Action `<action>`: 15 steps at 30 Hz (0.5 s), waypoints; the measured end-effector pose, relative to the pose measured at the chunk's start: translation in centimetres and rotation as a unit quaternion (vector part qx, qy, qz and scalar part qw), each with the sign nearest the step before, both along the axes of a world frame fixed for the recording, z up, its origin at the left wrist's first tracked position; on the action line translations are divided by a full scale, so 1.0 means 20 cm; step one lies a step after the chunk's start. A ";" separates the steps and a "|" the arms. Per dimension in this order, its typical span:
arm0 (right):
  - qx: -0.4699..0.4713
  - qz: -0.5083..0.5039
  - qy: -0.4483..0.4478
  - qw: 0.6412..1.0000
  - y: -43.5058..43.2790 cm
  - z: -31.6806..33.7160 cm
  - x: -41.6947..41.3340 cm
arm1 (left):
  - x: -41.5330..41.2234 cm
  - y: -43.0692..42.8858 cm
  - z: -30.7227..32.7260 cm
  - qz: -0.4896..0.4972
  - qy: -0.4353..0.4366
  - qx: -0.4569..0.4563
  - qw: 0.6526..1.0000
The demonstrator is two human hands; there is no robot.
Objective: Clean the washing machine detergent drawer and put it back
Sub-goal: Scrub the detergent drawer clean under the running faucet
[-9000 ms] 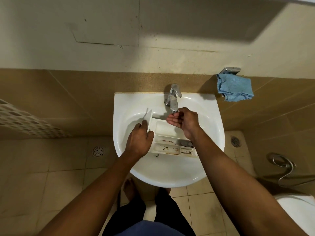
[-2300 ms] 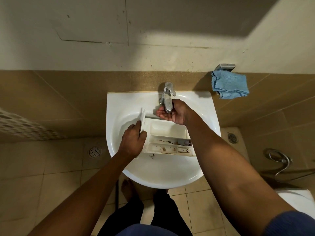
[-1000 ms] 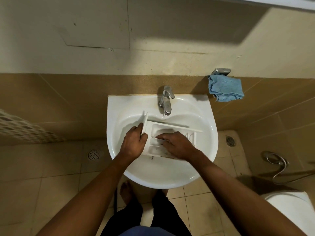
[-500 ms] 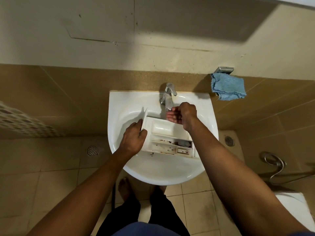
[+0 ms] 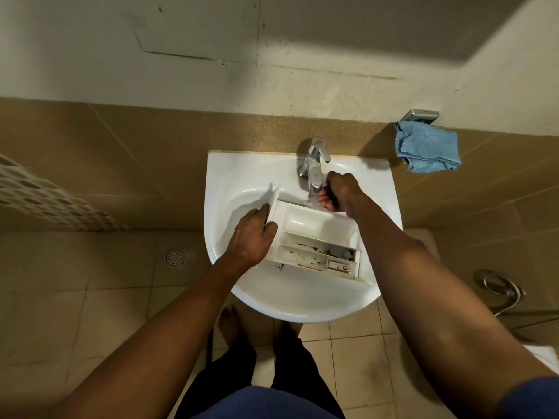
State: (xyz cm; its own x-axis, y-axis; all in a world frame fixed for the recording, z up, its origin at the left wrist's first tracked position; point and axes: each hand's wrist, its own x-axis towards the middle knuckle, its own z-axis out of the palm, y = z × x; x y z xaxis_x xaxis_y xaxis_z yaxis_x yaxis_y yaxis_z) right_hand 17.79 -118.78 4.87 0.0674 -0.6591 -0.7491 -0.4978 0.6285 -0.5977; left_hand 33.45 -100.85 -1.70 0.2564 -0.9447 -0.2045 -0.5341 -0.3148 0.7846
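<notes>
The white detergent drawer [image 5: 314, 237] lies in the white basin [image 5: 236, 170], its compartments facing up with brown stains in the near ones. My left hand [image 5: 252, 237] grips the drawer's front panel at its left end. My right hand [image 5: 337, 192] is cupped with curled fingers right under the spout of the chrome tap [image 5: 314, 164], above the drawer's far edge, and holds no object. Whether water runs is hard to tell.
A blue cloth [image 5: 426, 146] hangs on a metal holder on the tiled wall to the right. A floor drain [image 5: 176, 257] sits left of the basin. A chrome hose [image 5: 499, 290] and a white toilet edge [image 5: 544, 355] are at the right. My bare feet stand below the basin.
One second ago my right hand was rubbing inside the drawer; it has since lifted to the tap spout and stays cupped there. My left hand keeps its grip on the drawer's front.
</notes>
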 end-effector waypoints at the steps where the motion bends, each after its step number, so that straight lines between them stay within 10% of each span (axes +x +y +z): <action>1: -0.023 -0.008 0.016 1.000 0.01 0.03 -0.04 | 0.00 0.00 0.00 0.003 0.005 0.006 1.000; 9: -0.074 0.158 -0.053 0.983 0.49 0.10 -0.02 | 0.04 -0.03 -0.02 0.010 0.023 -0.003 1.000; 13: -0.257 0.395 0.014 0.882 0.61 -0.01 -0.04 | 0.06 -0.03 -0.01 0.015 0.036 -0.007 0.999; 15: -0.225 0.404 0.024 0.887 0.58 -0.01 -0.11 | 0.07 -0.03 -0.01 0.014 0.045 -0.012 0.999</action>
